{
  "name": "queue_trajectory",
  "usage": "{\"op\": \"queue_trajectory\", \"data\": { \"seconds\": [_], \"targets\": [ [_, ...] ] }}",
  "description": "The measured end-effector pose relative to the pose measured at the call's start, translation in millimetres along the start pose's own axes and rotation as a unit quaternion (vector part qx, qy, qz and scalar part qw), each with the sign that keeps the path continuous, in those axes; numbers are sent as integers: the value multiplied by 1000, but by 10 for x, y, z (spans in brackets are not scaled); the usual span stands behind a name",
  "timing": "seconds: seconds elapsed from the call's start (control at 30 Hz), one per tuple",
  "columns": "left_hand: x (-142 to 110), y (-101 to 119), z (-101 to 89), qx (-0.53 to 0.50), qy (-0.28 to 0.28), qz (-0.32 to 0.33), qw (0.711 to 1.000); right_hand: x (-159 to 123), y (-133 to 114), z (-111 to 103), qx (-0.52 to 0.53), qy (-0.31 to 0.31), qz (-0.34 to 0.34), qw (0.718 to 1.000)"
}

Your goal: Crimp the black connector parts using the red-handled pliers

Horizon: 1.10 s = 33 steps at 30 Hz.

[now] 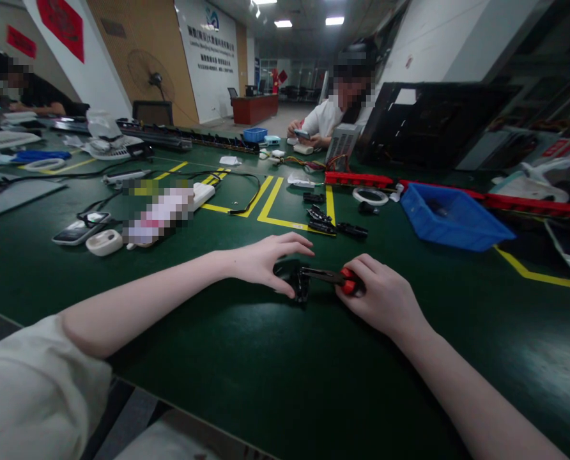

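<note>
Pliers with red handles and long dark jaws (324,275) are gripped in my right hand (378,287), its fingers wrapped round the handles. The jaws point left and meet a small black part (302,286) standing on the green table. My left hand (266,262) is beside this part, fingers stretched out and apart from the thumb. Its thumb tip lies close to the part; whether they touch I cannot tell. Beyond my hands lie several small black parts (320,217), which look like plastic clips or connectors.
A blue bin (450,217) stands to the right on the green table (246,370). On the left are phones (81,229), a white earbud case (104,243) and black cables. Red strips (359,179) run behind. Across the table sits a person (333,118) holding a phone.
</note>
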State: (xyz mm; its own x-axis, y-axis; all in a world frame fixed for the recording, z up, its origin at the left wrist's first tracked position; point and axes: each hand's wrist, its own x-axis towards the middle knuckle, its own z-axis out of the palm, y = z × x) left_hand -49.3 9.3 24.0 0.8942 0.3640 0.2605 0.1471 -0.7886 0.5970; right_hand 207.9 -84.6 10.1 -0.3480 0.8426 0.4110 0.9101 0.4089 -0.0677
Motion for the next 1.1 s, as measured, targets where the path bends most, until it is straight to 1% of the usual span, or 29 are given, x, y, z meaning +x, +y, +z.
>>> {"op": "queue_trajectory", "data": {
  "seconds": [0.03,0.1,0.13,0.2,0.3,0.37,0.43,0.53,0.63,0.77,0.93,1.03,1.1],
  "targets": [
    [-11,-25,-52,18,-3,-24,1000,-3,7,0,3,0,5,1000],
    [-33,-87,-144,37,-39,-80,995,-7,18,4,9,-3,14,1000],
    [-41,-118,-178,41,-53,-99,993,-9,21,7,12,-6,17,1000],
    [-52,-168,-217,48,-60,-118,990,-11,26,15,15,-7,19,1000],
    [-55,-188,-221,88,-45,-156,983,-12,31,28,16,-6,17,1000],
    [-54,-165,-206,106,-54,-185,975,-13,36,34,15,-3,17,1000],
    [-52,-128,-189,118,-74,-200,970,-14,43,36,13,2,21,1000],
    [-48,-75,-164,157,-91,-188,965,-17,58,31,14,5,41,999],
    [-35,-42,-130,161,-83,-149,972,-19,70,20,19,0,56,998],
    [-1,-4,-66,84,-35,-103,990,-22,72,9,21,6,50,999],
    [27,70,8,-11,62,-59,996,-28,70,11,21,4,51,998],
    [23,100,76,-47,66,-29,996,-31,71,16,19,3,52,998],
    [13,100,133,-74,66,-26,995,-31,70,18,14,1,48,999]
  ]
}}
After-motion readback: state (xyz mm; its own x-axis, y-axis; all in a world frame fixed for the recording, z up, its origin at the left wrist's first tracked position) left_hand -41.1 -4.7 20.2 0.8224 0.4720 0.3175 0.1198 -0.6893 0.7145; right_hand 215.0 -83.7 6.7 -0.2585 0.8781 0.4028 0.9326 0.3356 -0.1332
